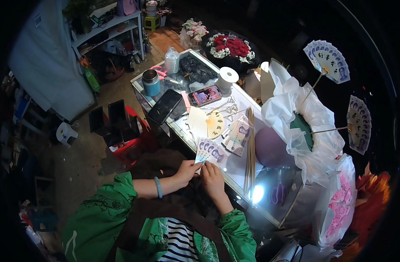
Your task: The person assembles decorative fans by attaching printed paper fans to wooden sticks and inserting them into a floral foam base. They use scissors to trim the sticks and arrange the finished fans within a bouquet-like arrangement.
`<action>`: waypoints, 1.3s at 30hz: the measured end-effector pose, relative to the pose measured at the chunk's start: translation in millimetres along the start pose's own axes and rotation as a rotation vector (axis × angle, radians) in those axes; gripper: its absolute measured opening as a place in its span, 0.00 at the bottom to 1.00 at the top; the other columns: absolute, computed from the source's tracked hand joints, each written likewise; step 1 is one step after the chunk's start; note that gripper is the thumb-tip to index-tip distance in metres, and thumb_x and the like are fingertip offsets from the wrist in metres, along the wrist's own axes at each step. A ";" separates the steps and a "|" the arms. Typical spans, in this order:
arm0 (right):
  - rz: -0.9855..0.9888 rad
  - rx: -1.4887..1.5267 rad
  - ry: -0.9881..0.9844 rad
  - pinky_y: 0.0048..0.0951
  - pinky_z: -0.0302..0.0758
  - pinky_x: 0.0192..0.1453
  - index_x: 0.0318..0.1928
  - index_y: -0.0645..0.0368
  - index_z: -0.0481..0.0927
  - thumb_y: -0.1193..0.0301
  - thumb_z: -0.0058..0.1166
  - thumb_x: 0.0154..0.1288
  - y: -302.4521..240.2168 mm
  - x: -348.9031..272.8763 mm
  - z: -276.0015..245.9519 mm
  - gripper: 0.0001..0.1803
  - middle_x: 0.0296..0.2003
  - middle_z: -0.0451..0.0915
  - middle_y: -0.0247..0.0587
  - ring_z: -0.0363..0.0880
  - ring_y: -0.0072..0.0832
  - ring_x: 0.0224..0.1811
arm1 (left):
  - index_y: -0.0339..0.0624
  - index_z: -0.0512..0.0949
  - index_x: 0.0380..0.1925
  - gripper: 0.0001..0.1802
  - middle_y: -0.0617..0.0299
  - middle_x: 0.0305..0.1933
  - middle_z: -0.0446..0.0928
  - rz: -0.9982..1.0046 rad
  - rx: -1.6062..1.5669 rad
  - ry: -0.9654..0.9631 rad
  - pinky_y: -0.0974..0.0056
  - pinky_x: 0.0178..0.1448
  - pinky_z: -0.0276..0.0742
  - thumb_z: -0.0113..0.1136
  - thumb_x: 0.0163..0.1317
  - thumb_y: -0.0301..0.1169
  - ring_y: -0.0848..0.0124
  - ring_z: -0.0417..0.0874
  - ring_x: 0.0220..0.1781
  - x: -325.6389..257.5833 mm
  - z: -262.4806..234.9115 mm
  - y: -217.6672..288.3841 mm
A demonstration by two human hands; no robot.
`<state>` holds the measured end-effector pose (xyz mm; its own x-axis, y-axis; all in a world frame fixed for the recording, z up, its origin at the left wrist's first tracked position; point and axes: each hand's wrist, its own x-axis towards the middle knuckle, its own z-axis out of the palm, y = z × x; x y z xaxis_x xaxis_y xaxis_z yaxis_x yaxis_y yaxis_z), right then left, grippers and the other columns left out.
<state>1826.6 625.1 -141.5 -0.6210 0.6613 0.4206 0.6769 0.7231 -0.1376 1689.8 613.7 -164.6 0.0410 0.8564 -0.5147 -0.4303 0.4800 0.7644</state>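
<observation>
Several banknotes [210, 151], spread into a small fan, are pinched at their lower end between my hands at the near edge of the table. My left hand [186, 171], with a pale blue bangle on its wrist, grips them from the left. Fingers of my right hand [212, 178] press on the same lower end. Just beyond the notes lies a cream paper fan [216, 124] with dark lettering, beside blank cream paper [197, 122]. A stack of banknotes [238, 135] rests to the right, next to a bundle of thin wooden sticks [250, 150].
On the table [235, 177] are a dark phone [164, 107], a lit phone [205, 95], a blue jar [151, 83], a white spool [228, 77] and purple scissors [278, 192]. Right of it, a white-wrapped bouquet [326, 115] carries banknote fans on sticks. Red stools [132, 146] stand left.
</observation>
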 end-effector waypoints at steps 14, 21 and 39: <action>0.807 1.080 0.278 0.17 0.68 0.38 0.32 0.66 0.76 0.74 0.58 0.58 63.8 18.6 -53.6 0.07 0.26 0.76 0.31 0.72 0.16 0.31 | 0.37 0.79 0.40 0.14 0.65 0.34 0.80 0.285 0.173 -0.262 0.73 0.39 0.70 0.53 0.65 0.37 0.81 0.75 0.34 -9.4 0.0 15.8; 0.754 0.973 0.296 0.16 0.67 0.37 0.31 0.65 0.76 0.75 0.58 0.58 60.2 16.6 -56.0 0.06 0.26 0.76 0.30 0.71 0.14 0.29 | 0.36 0.79 0.40 0.15 0.66 0.34 0.80 0.264 0.160 -0.270 0.73 0.39 0.70 0.53 0.65 0.37 0.81 0.75 0.34 -10.1 0.7 16.1; 0.821 1.413 0.033 0.19 0.72 0.36 0.41 0.67 0.78 0.73 0.56 0.60 71.9 12.9 -49.3 0.11 0.31 0.80 0.36 0.76 0.17 0.32 | 0.33 0.79 0.39 0.14 0.66 0.32 0.80 0.194 0.198 -0.333 0.75 0.36 0.69 0.53 0.64 0.34 0.82 0.74 0.31 -6.0 -5.4 5.0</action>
<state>1886.8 675.8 -101.7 -0.2769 0.9475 -0.1600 -0.0878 -0.1907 -0.9777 1682.5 609.9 -159.8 0.2787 0.9335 -0.2257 -0.2790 0.3036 0.9111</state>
